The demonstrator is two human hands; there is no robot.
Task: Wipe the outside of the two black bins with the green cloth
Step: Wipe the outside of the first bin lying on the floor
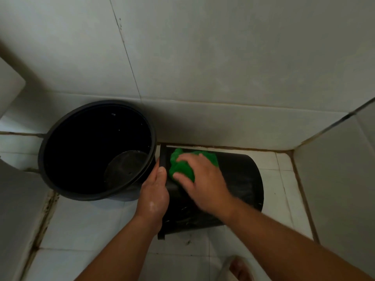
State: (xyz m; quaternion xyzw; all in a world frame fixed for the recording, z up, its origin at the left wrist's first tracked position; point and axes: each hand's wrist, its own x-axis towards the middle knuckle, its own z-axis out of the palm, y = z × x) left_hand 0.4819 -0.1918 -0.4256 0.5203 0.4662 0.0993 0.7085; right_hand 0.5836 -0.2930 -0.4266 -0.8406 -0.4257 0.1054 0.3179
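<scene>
One black bin lies on its side on the white tiled floor, its rim pointing left. My left hand grips that rim. My right hand presses the crumpled green cloth against the bin's upper side wall, close to the rim. A second, larger black bin stands upright just to the left, its open mouth facing up and its inside dark and wet. The two bins almost touch.
A grey tiled wall rises right behind the bins. A partition wall closes the right side. A white fixture edges in at far left. My foot in a sandal is at the bottom.
</scene>
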